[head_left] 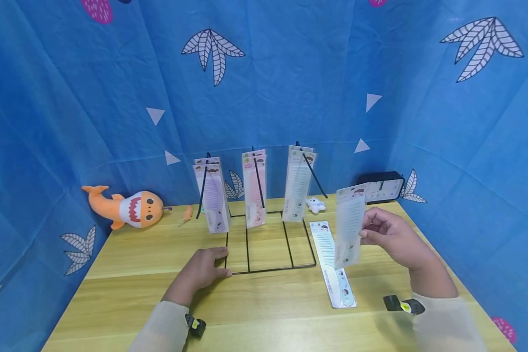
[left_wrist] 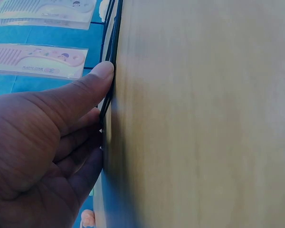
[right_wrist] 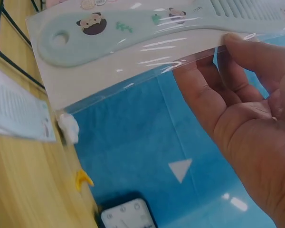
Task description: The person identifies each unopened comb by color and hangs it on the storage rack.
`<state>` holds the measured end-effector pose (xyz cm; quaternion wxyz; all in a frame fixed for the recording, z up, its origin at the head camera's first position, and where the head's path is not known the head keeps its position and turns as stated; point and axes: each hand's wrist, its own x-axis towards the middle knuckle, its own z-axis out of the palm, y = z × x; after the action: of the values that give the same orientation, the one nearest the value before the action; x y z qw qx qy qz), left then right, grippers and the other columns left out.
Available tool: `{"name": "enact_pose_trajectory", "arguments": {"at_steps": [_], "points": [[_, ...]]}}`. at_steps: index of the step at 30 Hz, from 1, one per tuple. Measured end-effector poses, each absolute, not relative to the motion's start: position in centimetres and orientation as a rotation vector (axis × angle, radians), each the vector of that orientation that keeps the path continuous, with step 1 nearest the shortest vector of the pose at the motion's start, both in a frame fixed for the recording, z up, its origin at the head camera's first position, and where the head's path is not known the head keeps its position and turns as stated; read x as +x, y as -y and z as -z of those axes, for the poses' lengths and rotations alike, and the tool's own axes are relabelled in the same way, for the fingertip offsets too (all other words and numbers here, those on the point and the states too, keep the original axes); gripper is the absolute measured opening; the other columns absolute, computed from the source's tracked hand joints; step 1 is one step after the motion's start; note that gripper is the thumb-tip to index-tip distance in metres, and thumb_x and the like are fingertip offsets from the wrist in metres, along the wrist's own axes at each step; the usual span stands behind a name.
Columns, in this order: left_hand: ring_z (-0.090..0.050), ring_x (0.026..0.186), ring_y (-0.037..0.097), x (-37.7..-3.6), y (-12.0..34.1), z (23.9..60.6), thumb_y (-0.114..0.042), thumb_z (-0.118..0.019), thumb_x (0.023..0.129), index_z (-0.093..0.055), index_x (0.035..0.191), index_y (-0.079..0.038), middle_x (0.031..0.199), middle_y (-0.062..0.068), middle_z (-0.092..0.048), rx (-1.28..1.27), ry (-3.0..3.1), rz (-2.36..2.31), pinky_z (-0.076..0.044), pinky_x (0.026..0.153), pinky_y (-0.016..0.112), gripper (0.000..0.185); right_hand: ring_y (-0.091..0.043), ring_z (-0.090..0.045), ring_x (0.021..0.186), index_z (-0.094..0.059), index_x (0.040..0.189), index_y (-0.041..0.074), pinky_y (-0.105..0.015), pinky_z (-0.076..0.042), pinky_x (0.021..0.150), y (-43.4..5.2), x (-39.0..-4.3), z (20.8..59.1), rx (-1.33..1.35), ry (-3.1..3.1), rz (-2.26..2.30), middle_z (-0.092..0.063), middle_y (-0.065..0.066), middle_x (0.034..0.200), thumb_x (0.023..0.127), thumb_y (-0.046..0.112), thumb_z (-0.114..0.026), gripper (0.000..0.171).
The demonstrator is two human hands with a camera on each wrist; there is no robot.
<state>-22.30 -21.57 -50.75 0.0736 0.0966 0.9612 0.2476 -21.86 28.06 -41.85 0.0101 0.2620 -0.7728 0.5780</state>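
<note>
My right hand (head_left: 389, 237) pinches the edge of a packaged pale green comb (head_left: 350, 225), holding it upright above the table, thumb on the front and fingers behind in the right wrist view. Below it, another packaged comb (head_left: 327, 259) lies flat on the table. My left hand (head_left: 202, 268) holds the front left corner of the black wire display rack (head_left: 270, 270), thumb against the wire in the left wrist view. From the rack's prongs hang packaged purple combs (head_left: 213, 198), pink combs (head_left: 255, 190) and pale green combs (head_left: 298, 186).
An orange plush shark (head_left: 132, 208) and a small orange object (head_left: 187, 214) sit at the back left. Behind the rack is a small white figure (head_left: 316, 205). A black-framed clock (head_left: 383, 188) stands at the back right. Blue curtain (head_left: 273, 98) encloses the table.
</note>
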Motion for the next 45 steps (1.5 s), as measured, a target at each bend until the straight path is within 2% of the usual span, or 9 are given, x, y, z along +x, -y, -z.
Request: {"name": "enact_pose_trajectory", "arguments": {"at_steps": [7, 18, 25, 31, 37, 45], "points": [[-0.054, 0.151, 0.039, -22.3, 21.5, 50.7, -0.03, -0.087, 0.094, -0.067, 0.148, -0.004, 0.158, 0.013, -0.062, 0.278, -2.885, -0.739, -0.044, 0.128, 0.056, 0.063, -0.015, -0.077, 0.102, -0.062, 0.112, -0.001, -0.038, -0.071, 0.087, -26.5, -22.0, 42.4, 0.806, 2.529, -1.789, -0.074, 0.0, 0.117, 0.105, -0.008, -0.062, 0.01], [-0.053, 0.152, 0.039, -22.3, 21.6, 50.6, -0.03, -0.088, 0.094, -0.067, 0.148, -0.005, 0.159, 0.012, -0.062, 0.283, -2.877, -0.746, -0.043, 0.128, 0.056, 0.063, -0.016, -0.076, 0.099, -0.061, 0.11, -0.005, -0.035, -0.07, 0.085, -24.9, -22.0, 42.6, 0.837, 2.537, -1.856, -0.071, -0.017, 0.11, 0.106, -0.005, -0.062, 0.005], [-0.054, 0.151, 0.039, -22.5, 21.5, 50.7, -0.029, -0.088, 0.094, -0.067, 0.148, -0.004, 0.158, 0.013, -0.063, 0.29, -2.881, -0.758, -0.044, 0.128, 0.056, 0.063, -0.018, -0.075, 0.097, -0.061, 0.111, -0.002, -0.037, -0.071, 0.083, -24.6, -22.1, 42.7, 0.8, 2.565, -1.838, -0.071, -0.017, 0.108, 0.105, -0.003, -0.064, 0.006], [-0.054, 0.151, 0.039, -22.4, 21.5, 50.5, -0.029, -0.088, 0.094, -0.067, 0.148, -0.004, 0.158, 0.014, -0.062, 0.29, -2.884, -0.754, -0.044, 0.127, 0.056, 0.063, -0.02, -0.074, 0.097, -0.062, 0.116, -0.001, -0.039, -0.071, 0.084, -23.8, -22.3, 43.0, 0.641, 2.564, -1.873, -0.071, -0.015, 0.109, 0.105, 0.001, -0.067, 0.012], [-0.054, 0.151, 0.039, -22.2, 21.5, 50.5, -0.029, -0.088, 0.094, -0.067, 0.148, -0.004, 0.158, 0.013, -0.062, 0.284, -2.879, -0.751, -0.044, 0.128, 0.056, 0.063, -0.018, -0.074, 0.096, -0.061, 0.126, -0.006, -0.038, -0.071, 0.084, -22.3, -22.3, 42.9, 0.452, 2.525, -1.884, -0.069, -0.022, 0.112, 0.105, 0.002, -0.067, 0.023], [-0.054, 0.151, 0.039, -22.1, 21.5, 50.5, -0.029, -0.088, 0.094, -0.067, 0.148, -0.004, 0.158, 0.012, -0.062, 0.294, -2.883, -0.742, -0.044, 0.127, 0.055, 0.063, -0.023, -0.072, 0.1, -0.065, 0.132, 0.005, -0.031, -0.07, 0.085, -20.2, -23.6, 42.2, 0.204, 2.546, -1.802, -0.068, -0.017, 0.115, 0.108, 0.013, -0.068, 0.026]]}}
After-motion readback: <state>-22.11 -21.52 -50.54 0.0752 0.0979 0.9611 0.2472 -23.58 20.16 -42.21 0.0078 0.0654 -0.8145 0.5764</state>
